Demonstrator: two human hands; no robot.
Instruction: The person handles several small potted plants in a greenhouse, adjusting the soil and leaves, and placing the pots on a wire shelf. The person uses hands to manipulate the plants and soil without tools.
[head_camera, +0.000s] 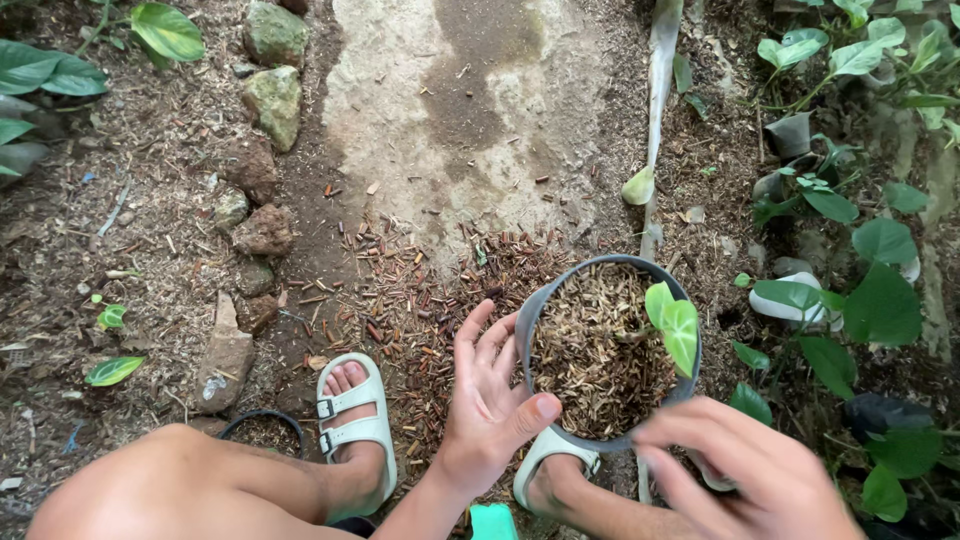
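A: Pot (527, 330), dark grey, round, sits on the ground just past the person's feet, at the near edge of the pale concrete patch (450, 110). Filled w/ dry brown husk mix (595, 350). One small seedling (673, 325) w/ light green leaves at its right rim.

B: Hands?

A: Left hand (490, 400): fingers spread wide, palm against the pot's left wall, thumb hooked over the near rim. Touching, not wrapped round. Right hand (750, 470): blurred, at the pot's near-right rim, fingers bent loosely. Can't tell if it grips the rim or only hovers there.

B: Surroundings?

A: Left foot in a pale sandal (352, 420) beside the pot; second sandal (545, 460) partly under it. Brown husk bits (420, 300) scattered on the soil btwn foot and pot. Rocks (265, 80) in a row along the concrete's left edge. Leafy plants (860, 260) crowd the right side, more leaves (60, 70) at top-left corner. Small black pot (262, 425) partly hidden behind the knee.
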